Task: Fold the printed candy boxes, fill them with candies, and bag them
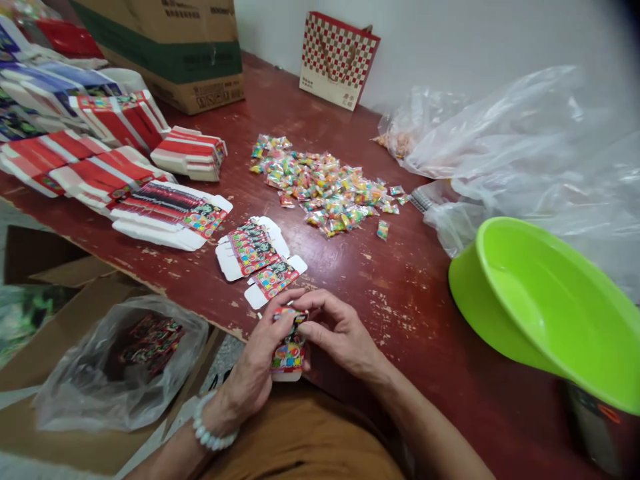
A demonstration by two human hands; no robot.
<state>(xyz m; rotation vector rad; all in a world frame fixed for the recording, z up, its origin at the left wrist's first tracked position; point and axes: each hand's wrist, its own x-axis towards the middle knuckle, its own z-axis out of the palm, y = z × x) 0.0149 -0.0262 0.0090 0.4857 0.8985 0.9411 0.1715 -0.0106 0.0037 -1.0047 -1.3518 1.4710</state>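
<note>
Both hands hold one small colourful carton [289, 350] at the near edge of the red wooden table [400, 293]. My left hand [257, 363], with a white bead bracelet on the wrist, wraps round its left side. My right hand [337, 333] pinches its top flap with fingers closed. Just beyond lie a few flat unfolded cartons [257, 257]. A heap of small wrapped candies [325, 187] is spread in the middle of the table.
A lime green basin [550, 313] sits at the right, clear plastic bags [525, 147] behind it. Stacks of flat red and blue cartons [100, 153] cover the left. A cardboard box [175, 53] and checked paper bag [337, 60] stand at the back. A bag-lined box [120, 360] sits on the floor.
</note>
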